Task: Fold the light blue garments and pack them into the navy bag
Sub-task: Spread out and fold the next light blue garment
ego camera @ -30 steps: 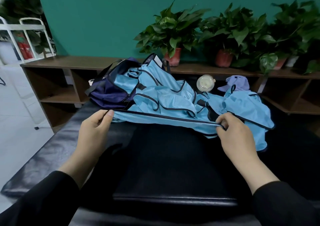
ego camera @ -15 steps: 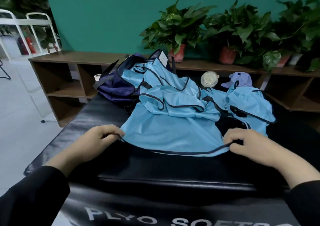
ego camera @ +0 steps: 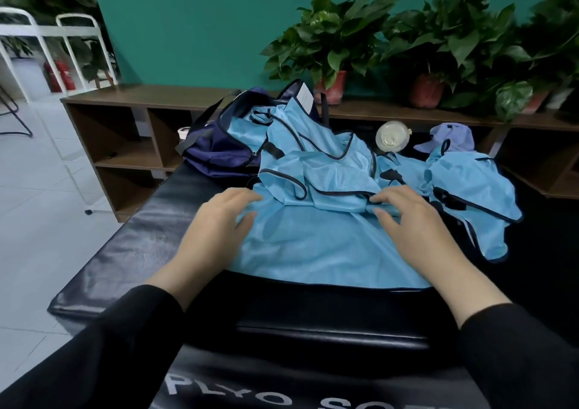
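Both hands (ego camera: 216, 223) flat on garment (ego camera: 313, 245) — black padded box (ego camera: 131, 236), teal wall (ego camera: 203, 23).

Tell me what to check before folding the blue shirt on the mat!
1. Shirt lies spread on the mat: ok.
2. Shirt top is flat: not ok, it is bunched under other blue shirts.
3. Left hand rests on the shirt: ok.
4. Right hand rests on the shirt: ok.
5. Bag is open: ok, a shirt hangs out.
6. Room left inside the bag: cannot tell.
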